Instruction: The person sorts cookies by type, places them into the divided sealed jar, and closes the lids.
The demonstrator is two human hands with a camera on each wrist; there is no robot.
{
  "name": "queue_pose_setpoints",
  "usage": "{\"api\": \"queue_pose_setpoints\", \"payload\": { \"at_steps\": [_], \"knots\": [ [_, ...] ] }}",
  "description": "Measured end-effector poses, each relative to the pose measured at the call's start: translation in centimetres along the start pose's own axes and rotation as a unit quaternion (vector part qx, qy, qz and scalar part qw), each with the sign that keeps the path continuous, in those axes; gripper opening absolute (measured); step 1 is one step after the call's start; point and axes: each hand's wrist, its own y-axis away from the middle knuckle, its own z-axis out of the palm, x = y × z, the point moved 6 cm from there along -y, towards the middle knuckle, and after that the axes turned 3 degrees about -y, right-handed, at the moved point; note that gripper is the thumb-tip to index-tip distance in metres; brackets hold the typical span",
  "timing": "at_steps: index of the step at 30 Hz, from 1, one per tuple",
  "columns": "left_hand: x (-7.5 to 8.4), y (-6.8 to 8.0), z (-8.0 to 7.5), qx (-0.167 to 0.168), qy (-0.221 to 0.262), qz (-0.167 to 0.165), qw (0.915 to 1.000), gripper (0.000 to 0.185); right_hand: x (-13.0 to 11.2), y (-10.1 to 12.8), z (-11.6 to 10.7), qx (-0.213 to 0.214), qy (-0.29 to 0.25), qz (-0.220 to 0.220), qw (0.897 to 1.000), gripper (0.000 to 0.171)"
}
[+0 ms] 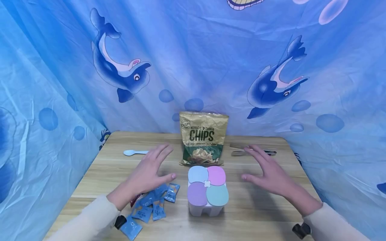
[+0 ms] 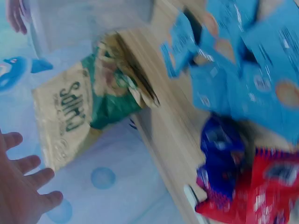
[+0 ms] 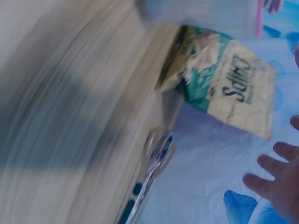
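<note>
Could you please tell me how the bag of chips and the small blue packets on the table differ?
The bag of chips is gold and green, while the blue packets are light blue. The bag of chips stands upright at the table's far edge against the dolphin cloth; the blue packets lie flat in a loose pile by the left hand. The bag of chips is one large bag; the blue packets are many and much smaller. Neither is held.

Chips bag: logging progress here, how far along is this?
Nothing looks done: the chips bag stands sealed, the box has its lids shut, the sachets lie loose. In hand: nothing; left hand and right hand hover open. Everything is left.
</note>
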Motion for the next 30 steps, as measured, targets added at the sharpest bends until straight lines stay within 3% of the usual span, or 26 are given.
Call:
{"api": "queue_pose_setpoints", "payload": {
  "at_steps": [4,8,12,15,20,24,30],
  "knots": [
    [1.6,0.8,0.2,0.019,0.080,-0.013,0.9965,0.077,-1.5,0.4,0.4,-0.004,-0.106,-0.037,0.994,0.085],
    [3.4,1.8,0.7,0.027,0.154,-0.018,0.9876,0.063,-3.1,1.1,1.9,-0.012,-0.172,-0.078,0.982,0.077],
    [5.4,2.8,0.9,0.043,0.189,0.007,0.9811,0.057,-3.8,1.8,3.9,-0.018,-0.226,-0.088,0.970,0.070],
    [6.7,3.4,1.2,0.058,0.188,0.033,0.9799,0.055,-3.9,2.2,5.1,-0.027,-0.265,-0.086,0.960,0.079],
    [7.6,3.8,1.8,0.054,0.184,0.054,0.9799,0.051,-3.9,2.3,6.8,-0.056,-0.302,-0.075,0.949,0.107],
    [7.8,3.7,2.3,0.035,0.187,0.065,0.9795,0.050,-3.9,2.1,7.7,-0.072,-0.307,-0.072,0.946,0.118],
    [7.5,3.6,3.1,0.005,0.195,0.041,0.9800,0.044,-4.1,1.8,8.5,-0.079,-0.300,-0.081,0.947,0.121]
  ]
}}
